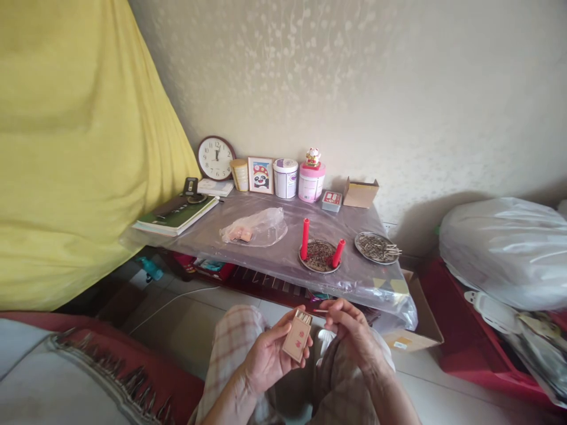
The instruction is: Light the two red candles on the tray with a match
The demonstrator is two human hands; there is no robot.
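Note:
My left hand [275, 355] is closed around a small tan matchbox [297, 337] with red characters on its face. The box is slid partly open at the top, where match ends show. Just to the right, my right hand [352, 330] pinches a single match [321, 311] that points left toward the box, its tip apart from it. Beyond my hands, two red candles stand on a round metal plate [315, 269]: a taller upright candle [305, 239] and a shorter, tilted candle [338, 254]. A second plate [364, 257] holds dark bits and several matchsticks [393, 250].
On the plastic-covered table [266, 254] lie a clear bag [270, 227] with small boxes inside and a green book [177, 213]. A clock [217, 158], picture frame [261, 175] and tins [286, 179] line the wall. A red bin [469, 348] stands right.

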